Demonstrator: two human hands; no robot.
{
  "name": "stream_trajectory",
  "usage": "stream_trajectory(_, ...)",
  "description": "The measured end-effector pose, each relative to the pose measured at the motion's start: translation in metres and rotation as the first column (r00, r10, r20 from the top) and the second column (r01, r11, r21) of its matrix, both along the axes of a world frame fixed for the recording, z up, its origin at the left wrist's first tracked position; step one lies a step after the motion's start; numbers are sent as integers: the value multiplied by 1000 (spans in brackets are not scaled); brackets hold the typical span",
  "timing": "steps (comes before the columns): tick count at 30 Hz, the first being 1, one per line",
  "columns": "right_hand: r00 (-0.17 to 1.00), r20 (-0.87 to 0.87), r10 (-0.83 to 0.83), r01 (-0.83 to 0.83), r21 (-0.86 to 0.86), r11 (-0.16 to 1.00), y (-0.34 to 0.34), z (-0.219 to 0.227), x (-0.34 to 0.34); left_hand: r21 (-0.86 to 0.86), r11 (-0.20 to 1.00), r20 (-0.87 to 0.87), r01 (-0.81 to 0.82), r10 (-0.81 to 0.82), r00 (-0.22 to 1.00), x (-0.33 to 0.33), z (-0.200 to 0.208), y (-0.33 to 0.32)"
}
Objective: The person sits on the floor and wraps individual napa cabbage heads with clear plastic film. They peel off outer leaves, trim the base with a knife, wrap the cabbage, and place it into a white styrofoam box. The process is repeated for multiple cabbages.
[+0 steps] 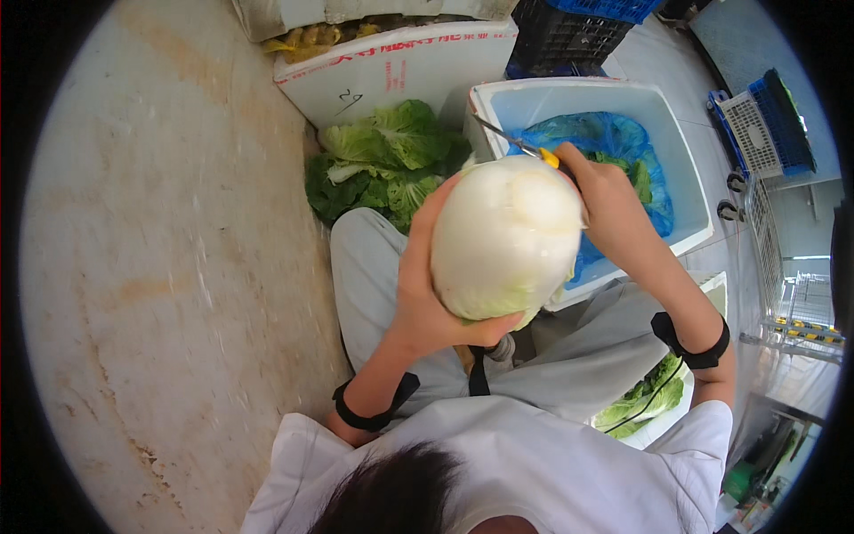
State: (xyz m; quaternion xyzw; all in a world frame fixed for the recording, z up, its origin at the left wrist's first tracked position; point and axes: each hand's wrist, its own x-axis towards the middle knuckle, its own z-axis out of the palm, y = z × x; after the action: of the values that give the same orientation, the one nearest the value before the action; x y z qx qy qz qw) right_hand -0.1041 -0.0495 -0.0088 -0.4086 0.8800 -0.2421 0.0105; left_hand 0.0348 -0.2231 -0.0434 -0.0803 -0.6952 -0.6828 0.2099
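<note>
a glossy white cabbage (pixel 505 240) is held stem-end up beside a yellow-trimmed knife (pixel 519 142).

The handle of the knife (pixel 503 134) is mostly hidden in the right hand (pixel 614 209), and the cabbage (pixel 507 236) conceals some fingers of the left hand (pixel 422 307). At upper right, cabbage and hand block part of the blue bag (pixel 620 133). The top edge cuts off the stacked crates (pixel 562 40); the bottom edge, the dark hair (pixel 400 489). A green thing (pixel 738 481) at lower right is too small to identify.

Red print (pixel 396 76) and black handwriting (pixel 349 101) mark a white box (pixel 454 71).
</note>
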Motion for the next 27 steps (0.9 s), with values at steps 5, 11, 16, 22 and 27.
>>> stream_trajectory(5, 916, 402, -17, 67, -111, 991, -10, 4, -2, 278, 960, 181, 41, -95, 979, 13, -10, -13)
stream_trajectory(11, 813, 570, -115, 221, -119, 968, 4, 12, -3, 583, 801, 165, 138, -284, 945, 15, -28, -21)
stream_trajectory(16, 775, 594, -214, 336, -101, 937, 39, 11, -20, 713, 696, 188, 84, -306, 933, 17, -42, -21)
stream_trajectory(22, 848, 249, -469, 446, 143, 883, 153, 5, -68, 816, 572, 191, 78, -395, 898, 1, -60, -18)
stream_trajectory(27, 831, 138, -539, 498, 247, 831, 229, -67, -108, 849, 525, 284, 67, -559, 779, -30, -82, -3)
